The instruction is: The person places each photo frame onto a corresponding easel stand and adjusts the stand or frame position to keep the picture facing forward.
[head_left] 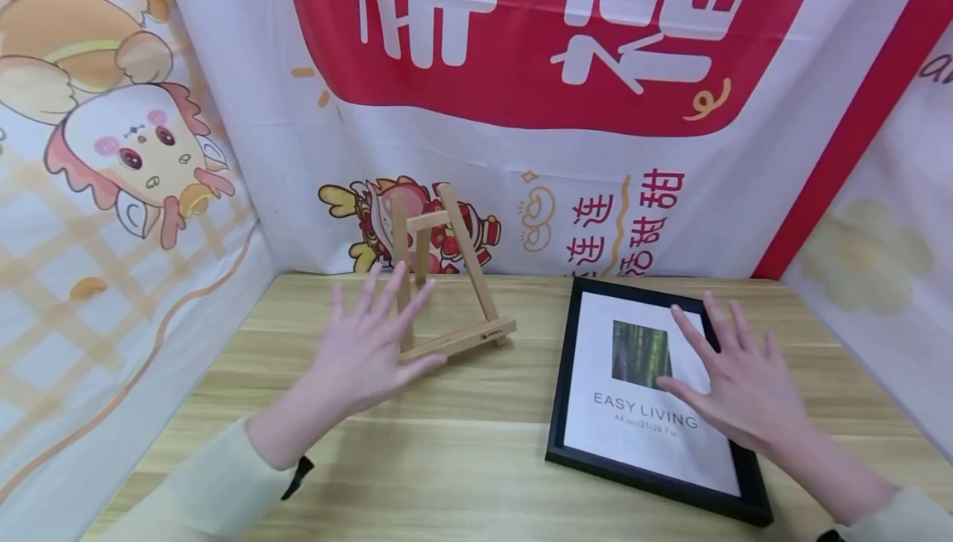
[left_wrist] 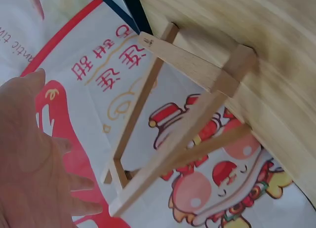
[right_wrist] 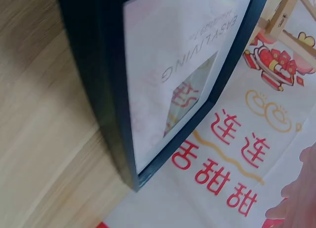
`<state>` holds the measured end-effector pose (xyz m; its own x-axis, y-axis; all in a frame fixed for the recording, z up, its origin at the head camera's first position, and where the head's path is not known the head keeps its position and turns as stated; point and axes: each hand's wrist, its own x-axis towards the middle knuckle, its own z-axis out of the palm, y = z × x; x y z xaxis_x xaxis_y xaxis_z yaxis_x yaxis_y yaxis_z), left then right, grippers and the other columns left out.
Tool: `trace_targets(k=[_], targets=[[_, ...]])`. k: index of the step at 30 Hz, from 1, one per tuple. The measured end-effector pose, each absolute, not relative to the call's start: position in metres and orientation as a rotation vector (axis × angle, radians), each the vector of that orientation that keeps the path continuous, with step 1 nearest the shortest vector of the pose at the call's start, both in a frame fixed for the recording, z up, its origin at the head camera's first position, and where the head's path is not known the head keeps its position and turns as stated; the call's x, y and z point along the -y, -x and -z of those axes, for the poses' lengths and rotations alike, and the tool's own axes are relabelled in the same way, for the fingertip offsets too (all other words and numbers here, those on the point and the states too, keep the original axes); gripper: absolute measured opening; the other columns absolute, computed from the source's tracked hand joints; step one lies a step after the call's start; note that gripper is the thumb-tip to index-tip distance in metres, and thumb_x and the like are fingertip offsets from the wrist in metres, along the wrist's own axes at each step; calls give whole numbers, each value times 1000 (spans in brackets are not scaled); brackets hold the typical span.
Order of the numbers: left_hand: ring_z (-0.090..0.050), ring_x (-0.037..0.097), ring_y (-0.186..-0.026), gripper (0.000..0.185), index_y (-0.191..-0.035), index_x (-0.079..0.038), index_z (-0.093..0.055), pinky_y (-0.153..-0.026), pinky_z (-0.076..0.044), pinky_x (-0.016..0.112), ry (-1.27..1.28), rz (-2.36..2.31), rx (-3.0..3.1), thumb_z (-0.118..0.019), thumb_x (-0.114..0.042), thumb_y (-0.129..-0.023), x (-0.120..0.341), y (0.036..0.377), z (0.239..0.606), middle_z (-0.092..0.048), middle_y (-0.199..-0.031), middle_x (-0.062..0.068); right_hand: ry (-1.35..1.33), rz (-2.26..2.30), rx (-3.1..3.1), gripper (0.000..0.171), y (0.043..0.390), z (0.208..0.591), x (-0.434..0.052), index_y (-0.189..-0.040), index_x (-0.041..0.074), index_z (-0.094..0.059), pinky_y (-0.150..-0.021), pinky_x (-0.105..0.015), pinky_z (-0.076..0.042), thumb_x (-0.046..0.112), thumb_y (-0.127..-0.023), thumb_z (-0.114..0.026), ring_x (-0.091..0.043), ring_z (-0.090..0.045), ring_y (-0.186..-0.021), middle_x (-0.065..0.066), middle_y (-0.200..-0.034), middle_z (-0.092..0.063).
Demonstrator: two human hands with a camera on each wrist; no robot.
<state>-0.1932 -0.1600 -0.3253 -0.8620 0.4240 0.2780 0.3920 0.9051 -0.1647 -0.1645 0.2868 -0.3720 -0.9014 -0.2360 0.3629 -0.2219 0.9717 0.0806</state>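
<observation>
A light wooden worktop (head_left: 462,443) fills the bottom of the frame, with bright cartoon banners (head_left: 521,112) hanging behind. Both grips are released: the left hand (head_left: 365,352) hovers by the wooden easel (head_left: 447,277), and the right hand (head_left: 744,385) is over the black picture frame (head_left: 648,393).

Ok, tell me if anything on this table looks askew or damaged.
Nothing looks damaged or spilled. The black picture frame lies flat but turned at a slant to the table edge, and the wooden easel stands upright, also angled. Both hands hover with spread fingers.

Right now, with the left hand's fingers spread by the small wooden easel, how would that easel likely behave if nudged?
The easel looks light, built of thin wooden slats, so it would probably slide on the smooth table. It stands tall on a narrow base, so a high push from the left hand may tip it.
</observation>
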Motion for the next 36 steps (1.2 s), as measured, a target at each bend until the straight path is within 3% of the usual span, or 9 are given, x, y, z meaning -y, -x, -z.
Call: trace_targets(k=[6,11,18,24,29,34,36], targets=[[3,35,-145,90,-156,-33,3,-110,7,63,705,-102,2785,-18,-83,-84,137,204,327,10,-160,9,-329,-24,2750,100,161,372,-301,-158,25,-6,-98,-79,-16,66,-82,-59,-47,-3,-142,-22,-159,-6],[6,30,-146,93,-156,-35,4,-112,-2,62,808,51,2780,-25,-84,-82,116,214,335,7,-161,7,-315,-104,2777,100,160,378,-312,-158,21,-6,-100,-78,-14,62,-84,-60,-45,0,-143,-24,-158,-6],[-2,30,-147,100,-154,-34,12,-114,-2,54,907,294,2808,-31,-86,-79,88,226,345,8,-161,3,-354,-250,2780,99,162,386,-326,-158,16,-4,-98,-75,-24,55,-87,-62,-45,-6,-143,-25,-158,-8],[-6,25,-147,108,-155,-29,11,-116,-11,47,1021,511,2850,-45,-81,-79,65,238,357,6,-160,-2,-355,-420,2841,103,166,394,-334,-157,14,0,-94,-76,-27,50,-87,-66,-47,-11,-141,-26,-157,-8],[-13,24,-146,113,-156,-32,3,-114,-20,50,1060,870,2873,-66,-69,-76,44,249,369,-2,-161,-6,-276,-609,2900,111,172,404,-346,-156,11,2,-94,-78,-25,45,-83,-74,-52,-11,-139,-29,-156,-6],[-15,22,-145,116,-154,-40,1,-114,-21,47,1065,1173,2905,-78,-58,-72,26,260,387,-5,-160,-9,-299,-751,2852,112,177,419,-365,-156,5,-3,-97,-77,-22,36,-80,-80,-56,-15,-135,-35,-152,-12],[-14,20,-145,116,-155,-37,0,-115,-19,45,1071,1234,2922,-80,-52,-73,21,265,394,-5,-161,-7,-347,-799,2814,109,177,424,-373,-155,4,-5,-99,-76,-18,30,-81,-80,-58,-16,-134,-36,-151,-14]])
